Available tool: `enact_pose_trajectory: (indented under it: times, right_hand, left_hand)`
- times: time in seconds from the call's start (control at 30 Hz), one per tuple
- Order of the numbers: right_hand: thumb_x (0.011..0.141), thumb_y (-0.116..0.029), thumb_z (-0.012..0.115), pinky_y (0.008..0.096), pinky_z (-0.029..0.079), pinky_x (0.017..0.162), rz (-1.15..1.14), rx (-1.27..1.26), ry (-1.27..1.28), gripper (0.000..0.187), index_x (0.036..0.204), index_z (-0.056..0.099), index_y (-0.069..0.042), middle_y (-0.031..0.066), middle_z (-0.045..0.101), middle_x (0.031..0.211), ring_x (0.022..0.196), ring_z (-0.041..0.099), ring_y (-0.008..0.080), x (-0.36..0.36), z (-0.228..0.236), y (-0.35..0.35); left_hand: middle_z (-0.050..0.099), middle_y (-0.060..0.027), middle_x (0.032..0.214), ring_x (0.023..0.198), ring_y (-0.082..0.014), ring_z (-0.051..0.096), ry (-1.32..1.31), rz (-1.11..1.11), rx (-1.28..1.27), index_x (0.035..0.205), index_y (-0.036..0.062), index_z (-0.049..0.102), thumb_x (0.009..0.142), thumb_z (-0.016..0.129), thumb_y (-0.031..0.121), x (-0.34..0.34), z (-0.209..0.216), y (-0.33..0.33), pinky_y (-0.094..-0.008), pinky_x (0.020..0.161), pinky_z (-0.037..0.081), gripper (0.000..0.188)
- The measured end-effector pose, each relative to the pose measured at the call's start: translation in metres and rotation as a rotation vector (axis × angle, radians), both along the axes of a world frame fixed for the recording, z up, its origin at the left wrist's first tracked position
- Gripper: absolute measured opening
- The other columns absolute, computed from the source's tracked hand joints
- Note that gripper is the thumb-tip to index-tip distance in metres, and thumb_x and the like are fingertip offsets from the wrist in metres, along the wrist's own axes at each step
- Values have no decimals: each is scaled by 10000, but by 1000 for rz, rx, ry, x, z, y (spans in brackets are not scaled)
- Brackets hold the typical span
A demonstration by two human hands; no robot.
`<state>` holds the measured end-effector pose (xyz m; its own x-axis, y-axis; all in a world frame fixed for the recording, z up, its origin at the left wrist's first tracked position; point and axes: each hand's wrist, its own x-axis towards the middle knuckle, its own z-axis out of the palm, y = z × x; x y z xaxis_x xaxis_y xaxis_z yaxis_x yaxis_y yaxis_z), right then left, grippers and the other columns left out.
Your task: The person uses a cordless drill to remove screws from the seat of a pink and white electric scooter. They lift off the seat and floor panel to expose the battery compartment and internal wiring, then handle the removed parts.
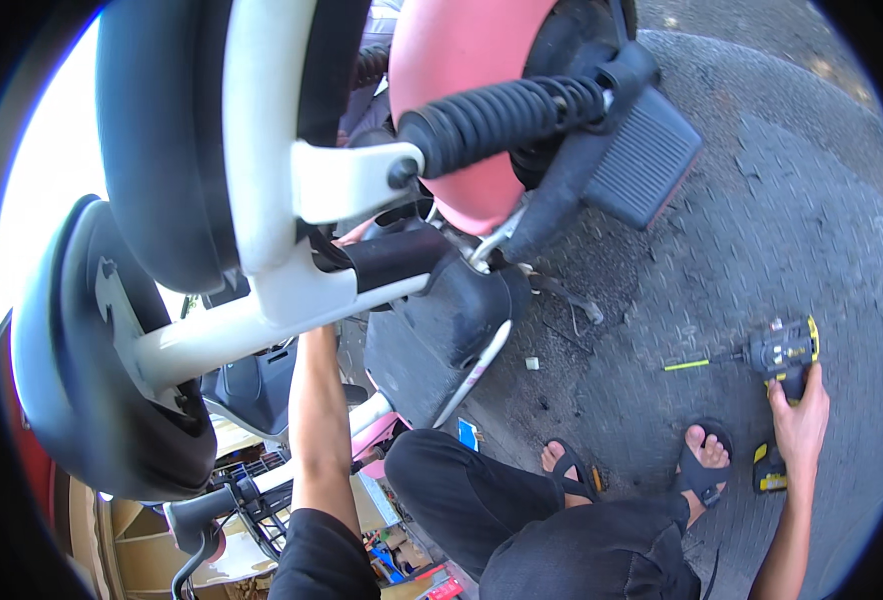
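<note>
My right hand [802, 412] is closed around the handle of a black and yellow cordless drill [784, 348], low over the floor at the right. A long bit with a yellow-green shaft [686, 365] points left from it. My left forearm [322, 430] reaches up behind the white frame tube [212, 342] of an electric scooter. Only a sliver of my left hand [354, 234] shows beside the black part of the frame; its fingers are hidden. The scooter's pink rear fender [462, 120], black coil shock absorber [507, 122] and black saddle [112, 400] fill the upper left.
Dark tread-plate flooring [652, 300] spreads to the right, with a small white piece [532, 363] on it. A black ribbed pedal-like block [647, 155] juts out near the fender. Handlebars [197, 515] and a box of assorted parts [397, 555] are at lower left, near my sandalled feet.
</note>
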<state>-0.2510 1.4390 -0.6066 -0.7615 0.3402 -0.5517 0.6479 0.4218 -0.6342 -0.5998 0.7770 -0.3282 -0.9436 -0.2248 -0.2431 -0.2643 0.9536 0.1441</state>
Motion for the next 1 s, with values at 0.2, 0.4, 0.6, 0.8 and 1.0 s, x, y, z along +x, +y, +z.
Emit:
enact_pose_trajectory:
  times: [0.2,0.4,0.6,0.8,1.0]
  right_hand:
    - [930,-166,813,585,525,869,-2,38,-27,456,1238,585,83,344,715,1058,1003,676,572,-4,2,-6]
    - [945,-208,799,585,524,859,58,122,-29,486,1251,587,105,367,707,1007,975,671,594,-3,1,-4]
    - [977,-256,803,565,539,907,48,88,-18,523,1300,612,109,377,730,1064,1049,699,582,4,-11,0]
    - [1036,-381,785,480,538,1092,115,166,56,759,1539,543,133,390,718,1327,1294,711,488,20,-51,17]
    - [1061,-416,774,427,500,1148,191,71,88,793,1600,514,106,304,714,1421,1342,685,381,19,-77,39]
  left_hand:
    - [783,-142,1244,1169,-282,723,3,81,9,1278,3,778,1047,711,315,-4,-7,13,-412,1057,554,394]
    - [778,-163,1275,1195,-303,727,1,88,10,1310,15,766,1080,672,346,-11,-12,13,-421,1062,558,414]
    - [772,-184,1306,1222,-325,731,-1,42,28,1342,27,753,1113,634,377,-20,-20,20,-430,1066,561,435]
    - [767,-205,1336,1249,-346,735,17,-32,149,1374,39,741,1146,595,407,7,-34,24,-438,1070,565,457]
    - [732,-232,1437,1335,-393,713,219,-172,54,1432,86,713,1148,605,426,179,-37,-5,-451,1109,561,456]
